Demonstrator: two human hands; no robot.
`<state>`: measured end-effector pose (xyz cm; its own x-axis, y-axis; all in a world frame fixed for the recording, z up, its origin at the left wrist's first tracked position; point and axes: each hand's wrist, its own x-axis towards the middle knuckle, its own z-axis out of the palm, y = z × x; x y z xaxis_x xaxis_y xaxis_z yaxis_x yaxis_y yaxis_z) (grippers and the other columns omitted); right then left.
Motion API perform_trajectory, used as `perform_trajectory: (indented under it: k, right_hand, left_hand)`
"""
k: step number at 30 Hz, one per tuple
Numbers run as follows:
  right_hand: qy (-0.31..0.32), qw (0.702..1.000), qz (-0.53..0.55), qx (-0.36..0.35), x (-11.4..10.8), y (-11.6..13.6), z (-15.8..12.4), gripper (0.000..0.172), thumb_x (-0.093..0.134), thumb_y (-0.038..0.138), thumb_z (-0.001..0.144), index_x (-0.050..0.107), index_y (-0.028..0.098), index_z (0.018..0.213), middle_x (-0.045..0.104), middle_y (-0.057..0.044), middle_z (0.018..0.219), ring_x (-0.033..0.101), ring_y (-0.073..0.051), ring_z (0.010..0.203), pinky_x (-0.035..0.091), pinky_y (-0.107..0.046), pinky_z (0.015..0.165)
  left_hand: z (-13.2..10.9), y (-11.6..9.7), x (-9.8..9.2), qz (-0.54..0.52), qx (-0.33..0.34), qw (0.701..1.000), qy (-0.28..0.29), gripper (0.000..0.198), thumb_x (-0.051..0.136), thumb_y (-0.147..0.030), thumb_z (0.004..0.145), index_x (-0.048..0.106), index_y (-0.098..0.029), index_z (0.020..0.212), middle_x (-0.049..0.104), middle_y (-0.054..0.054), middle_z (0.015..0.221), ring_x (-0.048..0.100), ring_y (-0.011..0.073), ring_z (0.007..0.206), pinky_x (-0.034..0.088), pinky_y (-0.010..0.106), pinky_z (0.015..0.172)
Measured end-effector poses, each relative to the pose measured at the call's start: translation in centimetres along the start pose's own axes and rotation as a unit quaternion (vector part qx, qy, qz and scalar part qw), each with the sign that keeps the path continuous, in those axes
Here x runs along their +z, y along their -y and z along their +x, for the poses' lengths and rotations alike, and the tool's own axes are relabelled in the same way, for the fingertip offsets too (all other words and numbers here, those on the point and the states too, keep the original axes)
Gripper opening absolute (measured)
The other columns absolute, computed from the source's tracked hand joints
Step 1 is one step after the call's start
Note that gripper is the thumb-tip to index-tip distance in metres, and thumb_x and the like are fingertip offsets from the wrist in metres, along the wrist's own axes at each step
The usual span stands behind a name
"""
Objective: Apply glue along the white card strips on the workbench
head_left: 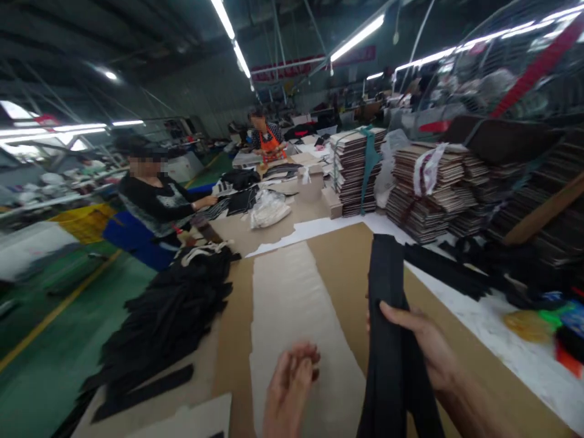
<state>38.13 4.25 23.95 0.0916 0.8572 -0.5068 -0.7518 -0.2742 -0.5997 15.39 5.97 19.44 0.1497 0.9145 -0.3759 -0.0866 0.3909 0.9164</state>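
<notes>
My right hand (426,340) is wrapped round a bundle of long black fabric strips (387,292), thumb in front and the other fingers mostly behind it. The bundle stands nearly upright, and its lower ends hang apart and run out of view at the bottom. Left of it, my left hand (294,374) is over a pale strip of sheet material (292,292), with its fingers curled together and slightly blurred. Nothing shows in those fingers. Whether this hand touches the sheet, I cannot tell. Brown board (347,255) lies beneath the pale strip.
A heap of black fabric strips (168,310) covers the table's left side. Tied stacks of panels (424,188) stand at the back right. A plastic bag (269,208) lies further back. One person (157,194) stands at the left, another (269,143) at the far end.
</notes>
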Motion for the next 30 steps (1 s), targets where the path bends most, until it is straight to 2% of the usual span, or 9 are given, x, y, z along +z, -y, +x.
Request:
perform_trajectory:
  k: [2,6,9,12,15,19,23,27,30]
  right_hand:
    - [0.041,0.998,-0.001,0.054,3.1,-5.4,-0.9,0.029,0.081,0.036,0.069,0.071,0.016,0.087,0.073,-0.007,0.076,0.068,-0.020,0.064,0.056,-0.030,0.060]
    - [0.050,0.994,-0.069,0.070,8.0,-13.6,-1.7,0.045,0.076,0.046,0.072,0.069,0.018,0.106,0.074,-0.009,0.097,0.069,-0.028,0.090,0.054,-0.043,0.086]
    - [0.081,0.952,-0.286,-0.071,10.2,-17.5,-1.9,0.048,0.066,0.054,0.079,0.067,0.022,0.115,0.067,-0.009,0.121,0.057,-0.031,0.117,0.040,-0.049,0.107]
    - [0.130,0.851,-0.458,-0.220,11.4,-19.8,-2.2,0.041,0.056,0.055,0.085,0.071,0.025,0.108,0.062,-0.010,0.126,0.045,-0.031,0.129,0.028,-0.054,0.115]
    - [0.193,0.807,-0.513,-0.220,12.0,-20.4,-2.0,0.034,0.055,0.054,0.086,0.073,0.026,0.097,0.067,-0.010,0.118,0.050,-0.032,0.123,0.031,-0.056,0.113]
    - [0.199,0.850,-0.461,-0.159,13.7,-18.5,1.0,0.050,0.047,0.056,0.092,0.058,0.026,0.131,0.059,-0.009,0.135,0.052,-0.029,0.125,0.040,-0.051,0.107]
    - [0.205,0.906,-0.358,-0.094,17.9,-15.7,4.8,0.055,0.052,0.058,0.089,0.055,0.026,0.133,0.059,-0.009,0.136,0.060,-0.024,0.114,0.051,-0.039,0.089]
    - [0.287,0.870,-0.400,0.027,20.5,-14.0,4.4,0.043,0.070,0.052,0.076,0.073,0.017,0.102,0.073,-0.007,0.091,0.064,-0.018,0.076,0.049,-0.028,0.065]
    - [0.335,0.847,-0.410,0.054,20.3,-13.6,2.3,0.036,0.070,0.047,0.076,0.074,0.017,0.095,0.071,-0.003,0.079,0.062,-0.015,0.070,0.046,-0.027,0.063]
  left_hand:
    - [1.2,0.5,-1.0,-0.092,0.042,0.995,-0.015,0.068,0.075,-0.065,0.065,0.060,-0.024,0.118,0.059,0.014,0.132,0.058,0.0312,0.118,0.053,0.044,0.091]
    - [-0.2,2.2,-3.9,-0.203,-0.031,0.977,0.057,0.093,0.092,-0.054,0.041,0.059,-0.022,0.122,0.066,0.015,0.122,0.060,0.0372,0.115,0.046,0.051,0.102]
    - [-4.3,2.3,-7.0,-0.258,-0.058,0.960,0.095,0.075,0.086,-0.047,0.059,0.060,-0.020,0.124,0.065,0.013,0.125,0.052,0.0351,0.128,0.038,0.045,0.111]
    - [-7.9,1.4,-10.3,-0.279,-0.062,0.953,0.103,0.060,0.080,-0.041,0.071,0.061,-0.017,0.122,0.065,0.012,0.126,0.054,0.0304,0.127,0.039,0.040,0.110]
    - [-9.1,0.6,-13.4,-0.246,-0.097,0.958,0.112,0.056,0.077,-0.037,0.074,0.059,-0.015,0.123,0.071,0.013,0.110,0.069,0.0285,0.101,0.052,0.038,0.089]
    - [-9.2,0.8,-16.2,-0.258,-0.072,0.953,0.139,0.057,0.071,-0.027,0.076,0.053,-0.014,0.128,0.074,0.013,0.097,0.073,0.0236,0.072,0.053,0.029,0.063]
    - [-10.5,1.0,-16.6,-0.280,-0.063,0.930,0.231,0.063,0.064,-0.024,0.078,0.045,-0.017,0.138,0.069,0.018,0.118,0.073,0.0282,0.085,0.054,0.033,0.069]
    - [-12.2,-0.4,-15.8,-0.258,-0.060,0.932,0.248,0.068,0.064,-0.036,0.082,0.041,-0.012,0.142,0.072,0.021,0.109,0.072,0.0246,0.086,0.046,0.025,0.066]
    - [-12.9,-2.1,-15.1,-0.275,-0.077,0.927,0.245,0.077,0.067,-0.042,0.079,0.037,-0.018,0.145,0.066,0.020,0.125,0.071,0.0284,0.095,0.048,0.035,0.078]
